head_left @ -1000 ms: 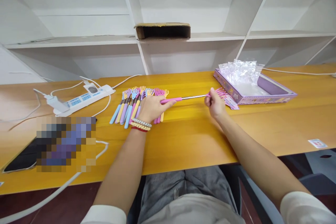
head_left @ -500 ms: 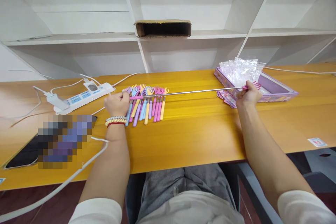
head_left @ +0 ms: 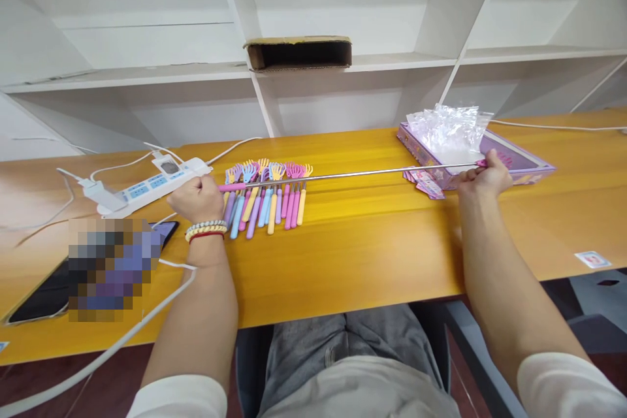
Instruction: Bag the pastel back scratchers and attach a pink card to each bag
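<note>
A telescopic back scratcher point(head_left: 362, 173) stretches sideways between my two hands, its thin metal rod drawn out long above the table. My left hand point(head_left: 198, 200) is closed round its pink handle. At the other end, my right hand point(head_left: 484, 177) grips the rod just by the pink claw head, in front of the purple box. Below the rod, near my left hand, lies a row of several back scratchers point(head_left: 267, 206) with pink, yellow, blue and purple handles, claws pointing away from me.
A purple box point(head_left: 522, 155) with clear plastic bags point(head_left: 448, 130) stands at the right, with pink printed cards point(head_left: 427, 183) beside it. A white power strip point(head_left: 157, 186) with cables and a phone point(head_left: 44, 284) lie at the left. A cardboard box point(head_left: 298, 52) sits on the shelf.
My hands have moved apart, the left one leftward and the right one rightward. The metal rod between them is longer, and more scratchers show beside my left hand.
</note>
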{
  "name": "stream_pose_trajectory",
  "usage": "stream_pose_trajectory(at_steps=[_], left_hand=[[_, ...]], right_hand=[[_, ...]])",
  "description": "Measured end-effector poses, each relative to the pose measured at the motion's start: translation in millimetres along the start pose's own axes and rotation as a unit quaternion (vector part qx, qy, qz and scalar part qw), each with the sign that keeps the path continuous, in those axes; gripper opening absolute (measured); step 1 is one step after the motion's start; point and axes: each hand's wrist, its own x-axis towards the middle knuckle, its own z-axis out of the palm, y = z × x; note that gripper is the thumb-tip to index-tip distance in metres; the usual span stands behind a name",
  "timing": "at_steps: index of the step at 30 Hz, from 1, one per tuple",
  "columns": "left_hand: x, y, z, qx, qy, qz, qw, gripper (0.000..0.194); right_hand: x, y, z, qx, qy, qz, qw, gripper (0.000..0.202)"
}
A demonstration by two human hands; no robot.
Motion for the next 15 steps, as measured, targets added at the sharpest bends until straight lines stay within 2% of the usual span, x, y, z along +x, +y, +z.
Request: stream_pose_trajectory(at_steps=[6, 11, 15], left_hand=[[1.5, -1.1, -3.2, -0.016, -0.017, -0.017, 1.0, 0.031], [8.5, -2.2, -4.3, -0.074, 0.028, -0.07, 0.994, 0.034], [14.8, -1.8, -3.0, -0.16, 0.058, -0.12, 0.978, 0.031]], right_hand=[[10.9, 0.6, -2.3, -0.001, 0.011, -0.035, 0.999, 0.034], [8.8, -0.4, -1.1, -0.021, -0.017, -0.044, 0.999, 0.029], [7.9, 2.8, -0.1, -0.098, -0.06, -0.095, 0.989, 0.021]])
